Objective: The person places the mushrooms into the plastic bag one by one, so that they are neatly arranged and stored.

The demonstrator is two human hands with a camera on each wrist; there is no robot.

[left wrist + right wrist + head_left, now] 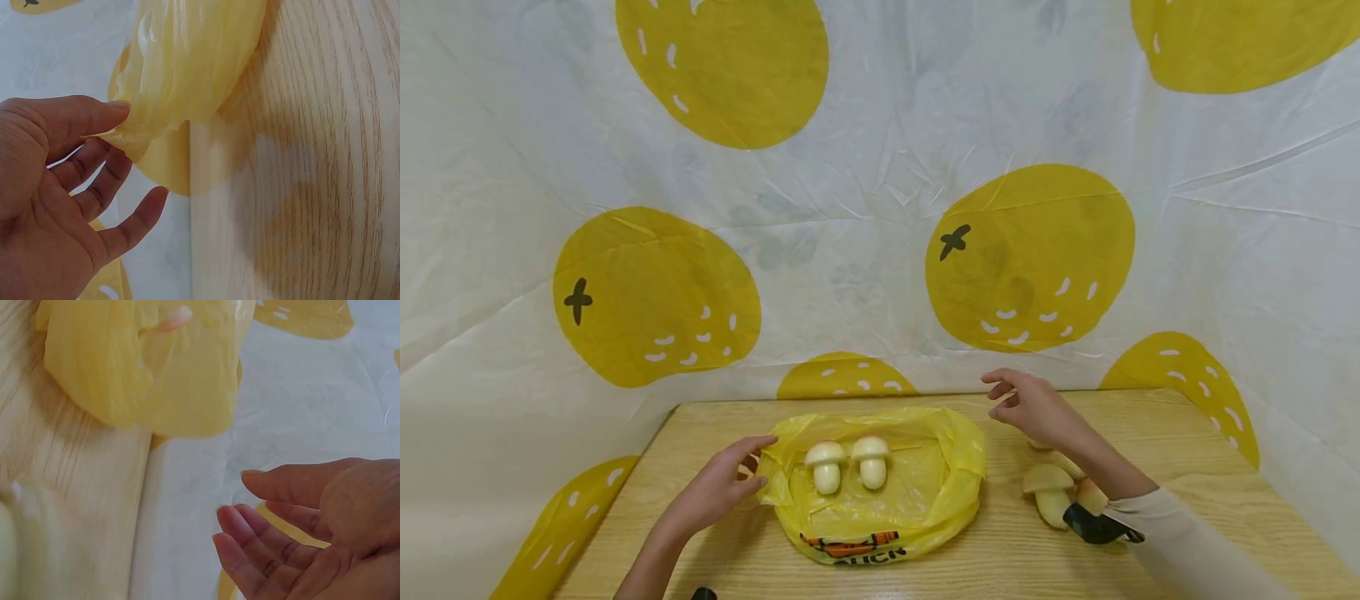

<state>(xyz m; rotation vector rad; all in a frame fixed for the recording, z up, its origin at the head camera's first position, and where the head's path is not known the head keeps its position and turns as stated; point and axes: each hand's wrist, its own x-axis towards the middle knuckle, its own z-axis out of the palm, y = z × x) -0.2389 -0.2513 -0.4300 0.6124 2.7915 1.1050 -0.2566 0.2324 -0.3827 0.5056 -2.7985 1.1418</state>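
Observation:
A yellow plastic bag (pixel 917 492) lies spread on the table with its mouth facing up. Two toy mushrooms (pixel 827 467), pale with rounded caps, lie side by side in it. My left hand (pixel 718 487) pinches the bag's left edge between thumb and fingers, as the left wrist view shows at the crumpled plastic corner (pixel 134 140). To the right of the bag, my right hand (pixel 1033 408) hovers with loosely bent fingers and nothing in them. Beneath my right forearm sits a small pile of more toy mushrooms (pixel 1051 492), partly hidden by the arm.
A dark green, glossy object (pixel 1093 525) shows by the right sleeve, beside the pile. The wooden table (pixel 715 425) ends at the back against a white cloth (pixel 850 292) printed with yellow fruit. A small black thing (pixel 703 593) pokes in at the bottom edge.

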